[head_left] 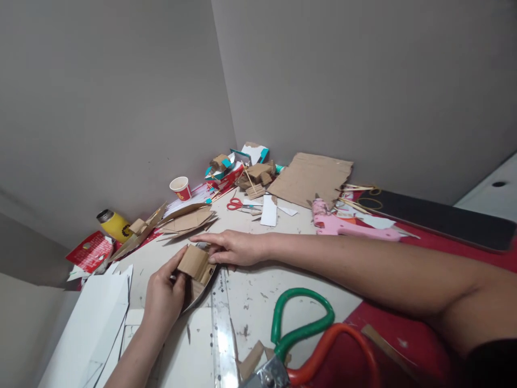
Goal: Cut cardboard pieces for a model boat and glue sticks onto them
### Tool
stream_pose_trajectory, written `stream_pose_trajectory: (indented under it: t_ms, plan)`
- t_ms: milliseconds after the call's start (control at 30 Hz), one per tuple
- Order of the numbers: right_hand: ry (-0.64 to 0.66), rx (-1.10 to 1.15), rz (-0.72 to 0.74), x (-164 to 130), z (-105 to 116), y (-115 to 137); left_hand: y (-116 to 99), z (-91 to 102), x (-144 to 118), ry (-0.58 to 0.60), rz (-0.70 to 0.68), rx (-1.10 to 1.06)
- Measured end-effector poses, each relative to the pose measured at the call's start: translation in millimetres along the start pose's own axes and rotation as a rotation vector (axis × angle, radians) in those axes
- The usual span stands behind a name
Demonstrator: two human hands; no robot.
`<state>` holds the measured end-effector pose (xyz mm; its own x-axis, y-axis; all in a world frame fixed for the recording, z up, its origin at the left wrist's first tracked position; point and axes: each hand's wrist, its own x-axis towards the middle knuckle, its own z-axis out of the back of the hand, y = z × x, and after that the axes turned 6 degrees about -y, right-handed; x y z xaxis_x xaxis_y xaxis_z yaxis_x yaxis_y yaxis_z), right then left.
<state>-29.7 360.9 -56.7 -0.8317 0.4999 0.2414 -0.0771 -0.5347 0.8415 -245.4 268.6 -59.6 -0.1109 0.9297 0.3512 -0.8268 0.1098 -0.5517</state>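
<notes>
A small folded cardboard piece (194,262) sat pinched in the fingers of the left hand (163,296), just above the worktop (250,302). The right hand (230,247) lay beside it, fingers released and stretched flat, their tips touching the piece's far edge. A metal ruler (222,328) ran beneath both.
</notes>
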Motion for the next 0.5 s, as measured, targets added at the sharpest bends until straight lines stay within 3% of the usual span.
stream_pose_trajectory:
  t_ms: [500]
  plan:
    - [-0.003, 0.191, -0.107, 1.2, -3.8, -1.5, -3.1, 2.3, -0.3, 0.014, 0.047, 0.004]
